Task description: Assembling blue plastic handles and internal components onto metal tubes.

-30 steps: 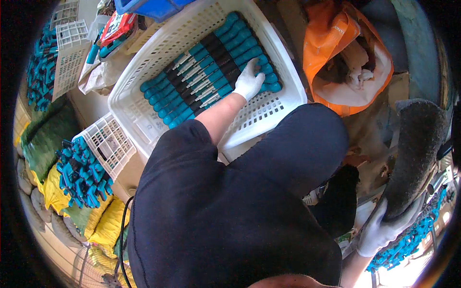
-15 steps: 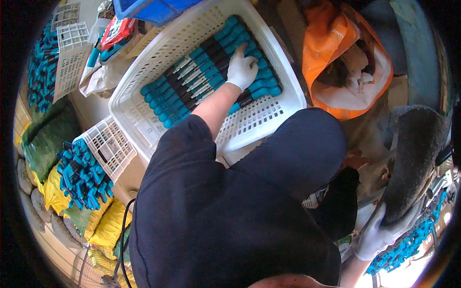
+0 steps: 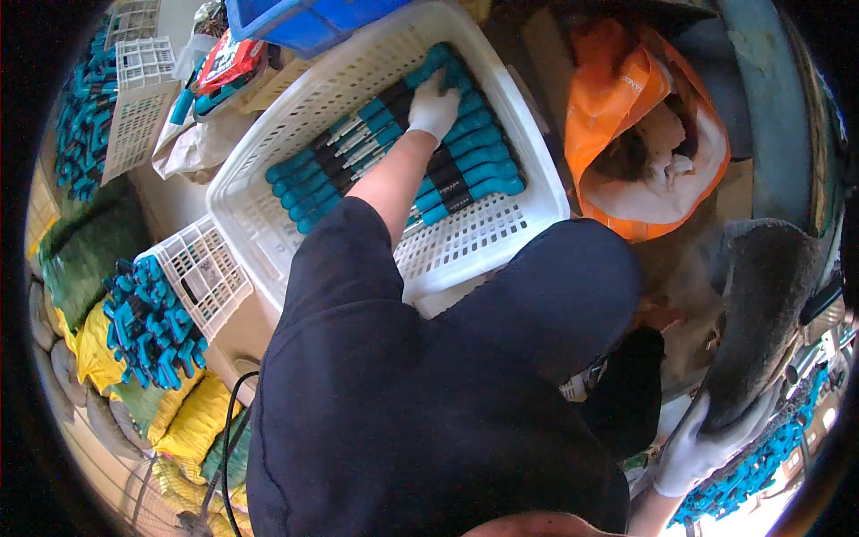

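Note:
A white plastic basket [image 3: 501,237] holds a row of teal-handled tools [image 3: 465,170] laid side by side. My left hand [image 3: 434,107], in a white glove, lies palm down on the handles near the far end of the row, with no tool lifted. My right hand [image 3: 698,447], also in a white glove, is low at the right. It sits against the lower edge of a grey padded thing [image 3: 761,313], next to a heap of teal tools [image 3: 756,470]. Its fingers are partly hidden. My dark clothing [image 3: 429,403] fills the middle.
An orange bag [image 3: 626,98] with white contents stands right of the basket. A small white crate [image 3: 201,273] and a pile of teal tools [image 3: 148,327] lie at the left on yellow and green sacks [image 3: 98,349]. A blue bin [image 3: 304,22] stands behind, more white crates [image 3: 134,98] far left.
My left hand has slid along the row of tools from its near right end toward the far end of the basket. My right hand has stayed low at the right.

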Demonstrator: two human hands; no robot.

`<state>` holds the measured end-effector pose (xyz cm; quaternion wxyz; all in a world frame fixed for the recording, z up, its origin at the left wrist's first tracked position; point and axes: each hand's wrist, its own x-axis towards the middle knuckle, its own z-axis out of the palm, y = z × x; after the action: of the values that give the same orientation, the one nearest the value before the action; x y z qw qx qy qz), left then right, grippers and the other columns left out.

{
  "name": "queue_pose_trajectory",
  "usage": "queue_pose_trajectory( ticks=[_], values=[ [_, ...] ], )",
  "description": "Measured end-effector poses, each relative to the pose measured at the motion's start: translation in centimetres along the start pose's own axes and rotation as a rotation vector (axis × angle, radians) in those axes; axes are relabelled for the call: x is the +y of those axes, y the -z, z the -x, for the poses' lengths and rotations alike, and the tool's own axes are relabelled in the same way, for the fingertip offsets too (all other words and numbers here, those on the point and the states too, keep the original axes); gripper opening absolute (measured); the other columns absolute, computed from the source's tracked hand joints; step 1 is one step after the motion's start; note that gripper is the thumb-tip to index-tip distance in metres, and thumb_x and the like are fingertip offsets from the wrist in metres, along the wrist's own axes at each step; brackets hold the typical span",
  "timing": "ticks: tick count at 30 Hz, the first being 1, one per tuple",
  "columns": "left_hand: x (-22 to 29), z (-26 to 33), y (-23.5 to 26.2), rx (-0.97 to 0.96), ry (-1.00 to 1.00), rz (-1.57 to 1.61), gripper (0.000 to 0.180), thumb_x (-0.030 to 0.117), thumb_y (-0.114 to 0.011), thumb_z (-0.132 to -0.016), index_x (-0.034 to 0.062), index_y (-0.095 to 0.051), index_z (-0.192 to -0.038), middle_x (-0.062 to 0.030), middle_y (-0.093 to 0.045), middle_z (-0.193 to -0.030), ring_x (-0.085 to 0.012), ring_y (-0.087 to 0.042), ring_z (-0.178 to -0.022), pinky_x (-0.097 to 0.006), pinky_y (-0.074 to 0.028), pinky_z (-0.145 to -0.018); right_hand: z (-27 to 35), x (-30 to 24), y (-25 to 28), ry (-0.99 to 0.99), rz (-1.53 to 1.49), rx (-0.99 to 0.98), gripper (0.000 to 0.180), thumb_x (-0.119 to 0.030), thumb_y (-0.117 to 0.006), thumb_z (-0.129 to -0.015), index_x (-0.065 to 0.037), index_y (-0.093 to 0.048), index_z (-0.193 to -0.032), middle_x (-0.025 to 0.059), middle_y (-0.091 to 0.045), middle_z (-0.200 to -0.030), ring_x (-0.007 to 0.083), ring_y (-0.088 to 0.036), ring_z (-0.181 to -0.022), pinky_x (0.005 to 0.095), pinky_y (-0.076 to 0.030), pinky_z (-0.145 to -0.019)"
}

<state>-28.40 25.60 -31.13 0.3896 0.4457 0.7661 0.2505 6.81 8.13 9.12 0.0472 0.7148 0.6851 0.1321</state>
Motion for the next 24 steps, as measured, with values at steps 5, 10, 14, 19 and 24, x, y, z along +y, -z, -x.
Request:
queue_pose_trajectory(
  ticks=[5, 10, 14, 19, 24],
  values=[
    [-13.1, 0.6, 6.5, 0.536, 0.406, -0.373, 0.052, 0.035, -0.059, -0.082, -0.0005, -0.058, -0.12, -0.0256, -0.057, -0.121, -0.0421, -0.053, -0.113, -0.045, -0.04, -0.099, -0.1, -0.3, 0.1, 0.012, -0.005, 0.017, 0.062, -0.026, -0.064, -0.089, -0.001, -0.037, -0.139, 0.0198, -0.04, -0.142, 0.0393, -0.038, -0.13, 0.0517, -0.031, -0.108],
    [-17.7, 1.2, 11.4, 0.219, 0.576, 0.016, 0.058, 0.021, -0.052, -0.078, 0.0011, -0.05, -0.132, -0.0224, -0.048, -0.136, -0.0377, -0.045, -0.125, -0.04, -0.038, -0.101, -0.1, 0.0, 0.2, 0.031, 0.028, 0.006, 0.066, -0.03, -0.063, -0.089, 0.003, -0.036, -0.14, 0.0222, -0.039, -0.142, 0.0411, -0.039, -0.129, 0.0514, -0.03, -0.108],
    [-22.2, 0.4, 13.9, 0.372, 0.404, -0.117, 0.052, 0.029, -0.048, -0.082, -0.0006, -0.056, -0.125, -0.0214, -0.057, -0.127, -0.0366, -0.05, -0.12, -0.037, -0.037, -0.101, -0.1, 0.7, -0.1, 0.033, -0.026, 0.022, 0.067, -0.031, -0.063, -0.089, 0.002, -0.036, -0.14, 0.0232, -0.039, -0.142, 0.041, -0.038, -0.13, 0.0523, -0.029, -0.108],
    [-18.1, -0.5, 12.0, 0.07, 0.514, -0.548, 0.042, 0.023, -0.043, -0.088, 0.0002, -0.06, -0.118, -0.0234, -0.059, -0.122, -0.0359, -0.052, -0.118, -0.039, -0.039, -0.098, 0.2, 0.4, 0.0, 0.015, 0.049, -0.006, 0.064, -0.031, -0.063, -0.09, -0.003, -0.035, -0.141, 0.0191, -0.039, -0.142, 0.0392, -0.038, -0.13, 0.0509, -0.032, -0.108],
    [-20.5, 0.1, 13.4, 0.061, 0.406, -0.516, 0.029, 0.016, -0.042, -0.092, 0.0021, -0.062, -0.107, -0.0206, -0.062, -0.114, -0.0355, -0.058, -0.11, -0.042, -0.047, -0.089, 0.1, 0.3, 0.2, 0.047, 0.0, -0.017, 0.066, -0.029, -0.062, -0.09, 0.001, -0.033, -0.141, 0.0238, -0.034, -0.145, 0.0407, -0.035, -0.132, 0.0513, -0.029, -0.108]
  ],
)
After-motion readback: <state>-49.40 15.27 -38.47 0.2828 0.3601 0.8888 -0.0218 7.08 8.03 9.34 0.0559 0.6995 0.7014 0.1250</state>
